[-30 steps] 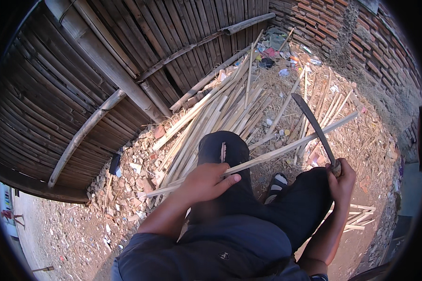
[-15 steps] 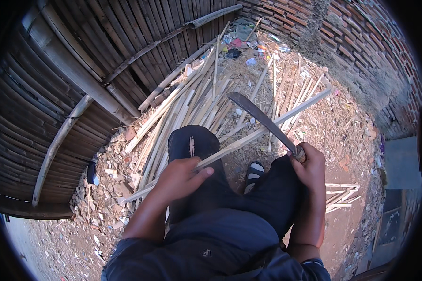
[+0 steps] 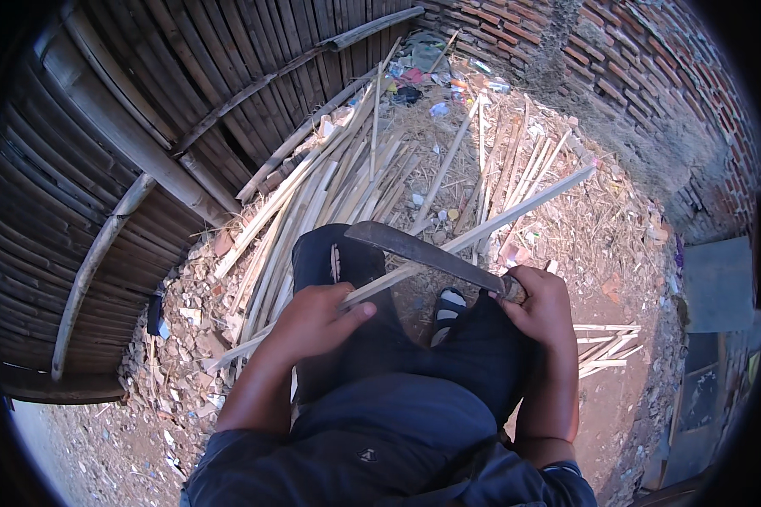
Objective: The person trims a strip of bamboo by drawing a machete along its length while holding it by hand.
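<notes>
My left hand (image 3: 321, 321) is closed around a long pale bamboo strip (image 3: 503, 217), which slants across my lap from lower left to upper right. The fingers pass over the strip above my left thigh. In my right hand (image 3: 543, 306) is the handle of a machete (image 3: 431, 255). Its dark, broad blade points left and crosses over the strip, with the tip near my left knee. Whether the blade touches the strip I cannot tell. The palm side of my left hand is hidden.
Several loose bamboo strips (image 3: 313, 203) lie in a pile beyond my left knee. A smaller bundle of strips (image 3: 604, 351) rests right of my right forearm. A bamboo wall (image 3: 84, 237) stands at left, a brick wall (image 3: 634, 68) at far right. Rubble and litter cover the ground.
The machete has swung toward me and left, its blade now lying flatter and lower across the strip. My left hand keeps its hold on the strip.
</notes>
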The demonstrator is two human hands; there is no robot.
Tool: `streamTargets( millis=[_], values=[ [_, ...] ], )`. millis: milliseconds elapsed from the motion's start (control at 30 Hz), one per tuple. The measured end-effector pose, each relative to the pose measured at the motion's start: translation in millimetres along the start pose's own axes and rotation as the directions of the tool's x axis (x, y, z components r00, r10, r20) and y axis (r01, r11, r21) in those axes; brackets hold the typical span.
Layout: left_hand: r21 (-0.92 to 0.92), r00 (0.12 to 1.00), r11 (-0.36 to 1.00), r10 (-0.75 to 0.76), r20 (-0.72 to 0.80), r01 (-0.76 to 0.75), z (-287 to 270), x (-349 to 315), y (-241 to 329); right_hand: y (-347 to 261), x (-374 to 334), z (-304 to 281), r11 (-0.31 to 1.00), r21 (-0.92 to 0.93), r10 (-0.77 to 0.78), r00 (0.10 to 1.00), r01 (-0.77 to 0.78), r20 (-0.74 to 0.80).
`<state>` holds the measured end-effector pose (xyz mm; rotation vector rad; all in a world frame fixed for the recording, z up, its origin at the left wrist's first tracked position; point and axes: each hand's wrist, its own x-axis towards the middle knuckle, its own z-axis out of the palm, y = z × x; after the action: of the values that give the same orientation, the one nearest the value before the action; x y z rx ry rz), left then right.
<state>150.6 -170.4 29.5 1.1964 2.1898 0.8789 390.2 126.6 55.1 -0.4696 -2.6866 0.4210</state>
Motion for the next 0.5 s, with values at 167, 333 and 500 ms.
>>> streamTargets(
  millis=[167,333,500],
  values=[
    [-0.048,0.999,0.998,0.038,0.033,-0.037,-9,-5,-12,14,1,-20,0.965,0.156,0.224,0.973,-0.213,-0.057],
    [-0.110,0.999,0.993,0.047,-0.002,-0.046,-5,-6,-14,10,2,-21,0.961,0.094,0.268,0.958,-0.259,-0.100],
    [-0.068,0.998,0.996,0.056,-0.037,-0.058,-2,-2,-9,-4,3,-11,0.999,0.028,0.035,0.998,-0.037,0.057]
  ],
)
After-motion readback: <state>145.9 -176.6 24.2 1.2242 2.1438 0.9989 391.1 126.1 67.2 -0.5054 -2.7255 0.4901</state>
